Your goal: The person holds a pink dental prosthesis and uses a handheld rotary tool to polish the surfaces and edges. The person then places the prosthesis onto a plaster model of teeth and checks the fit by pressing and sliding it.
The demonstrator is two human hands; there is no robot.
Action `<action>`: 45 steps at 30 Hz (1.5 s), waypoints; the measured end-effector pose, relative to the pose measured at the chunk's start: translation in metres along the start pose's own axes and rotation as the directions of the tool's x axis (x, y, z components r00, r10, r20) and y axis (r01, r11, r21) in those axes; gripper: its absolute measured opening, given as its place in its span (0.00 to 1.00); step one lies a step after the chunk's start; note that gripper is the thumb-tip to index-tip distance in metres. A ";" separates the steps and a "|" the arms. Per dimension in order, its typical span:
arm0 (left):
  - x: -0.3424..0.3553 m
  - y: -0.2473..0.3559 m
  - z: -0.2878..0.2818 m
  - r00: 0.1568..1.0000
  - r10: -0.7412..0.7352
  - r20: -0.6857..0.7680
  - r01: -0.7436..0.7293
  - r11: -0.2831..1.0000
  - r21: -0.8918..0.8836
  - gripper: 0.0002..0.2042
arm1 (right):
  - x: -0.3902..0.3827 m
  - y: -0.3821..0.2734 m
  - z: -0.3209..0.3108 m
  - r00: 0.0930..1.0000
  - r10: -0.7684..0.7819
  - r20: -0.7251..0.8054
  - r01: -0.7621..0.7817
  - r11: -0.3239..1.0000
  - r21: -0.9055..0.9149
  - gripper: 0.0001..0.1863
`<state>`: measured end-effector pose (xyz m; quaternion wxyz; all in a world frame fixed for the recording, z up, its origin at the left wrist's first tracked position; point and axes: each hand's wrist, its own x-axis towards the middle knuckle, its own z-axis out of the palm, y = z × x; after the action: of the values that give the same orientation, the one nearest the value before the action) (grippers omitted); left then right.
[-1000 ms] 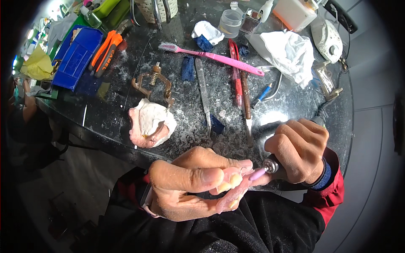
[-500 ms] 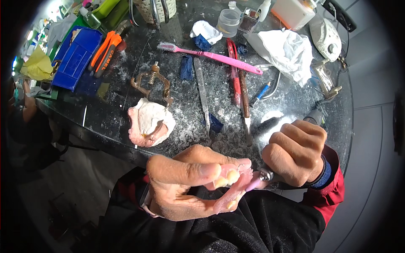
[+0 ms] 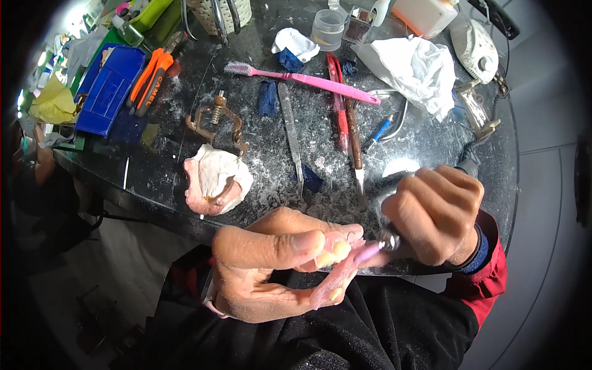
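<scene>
- Pink denture plate (image 3: 333, 285), near-centre past bench (image 3: 154, 176) edge: prob. light, stiff, brittle if thin; grip thick base, avoid wire (image 3: 350, 235).
- Your L hand (image 3: 262, 262): part-closed, thumb + fingers pinching plate.
- Your R hand (image 3: 435, 213): fisted round rotary tool (image 3: 390, 239), lilac tip (image 3: 368, 251) at plate's right side; contact unclear.

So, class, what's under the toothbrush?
A red tool passes beneath the toothbrush, showing on both sides. The crossing is covered, as perhaps is the top of the brown-handled tool.
</scene>
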<state>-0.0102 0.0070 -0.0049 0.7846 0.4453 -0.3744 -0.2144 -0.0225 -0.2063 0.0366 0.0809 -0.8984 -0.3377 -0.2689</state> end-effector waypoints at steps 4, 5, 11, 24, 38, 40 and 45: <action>0.000 -0.002 -0.001 1.000 -0.003 -0.008 0.003 1.000 -0.001 0.33 | -0.001 0.001 0.002 0.997 0.075 0.015 -0.076 0.996 0.052 0.28; 0.000 -0.002 0.000 1.000 -0.001 -0.010 0.001 1.000 0.003 0.33 | -0.001 0.001 0.002 0.997 0.068 0.024 -0.070 0.995 0.068 0.28; 0.000 -0.001 -0.003 1.000 -0.002 -0.009 0.002 1.000 0.005 0.33 | 0.002 0.000 -0.002 0.998 0.063 0.014 -0.064 0.995 0.078 0.28; -0.001 -0.002 -0.002 1.000 -0.002 0.003 0.002 1.000 0.002 0.32 | 0.001 0.001 -0.003 0.999 0.038 0.031 -0.040 0.997 0.066 0.27; 0.002 -0.004 -0.003 1.000 0.000 0.028 0.000 1.000 -0.022 0.31 | -0.001 -0.002 0.001 1.000 0.018 0.002 -0.018 1.000 0.008 0.25; 0.002 -0.004 -0.004 1.000 0.001 0.025 0.000 1.000 -0.024 0.31 | -0.003 0.001 -0.001 0.999 -0.042 0.020 0.041 0.999 0.009 0.24; 0.003 -0.003 -0.005 1.000 -0.005 0.026 0.006 1.000 -0.029 0.31 | -0.002 0.001 0.001 0.988 -0.143 -0.060 0.133 0.980 -0.151 0.20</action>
<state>-0.0042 0.0062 -0.0074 0.7855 0.4320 -0.3800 -0.2279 -0.0226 -0.2084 0.0349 0.0079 -0.8662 -0.3755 -0.3296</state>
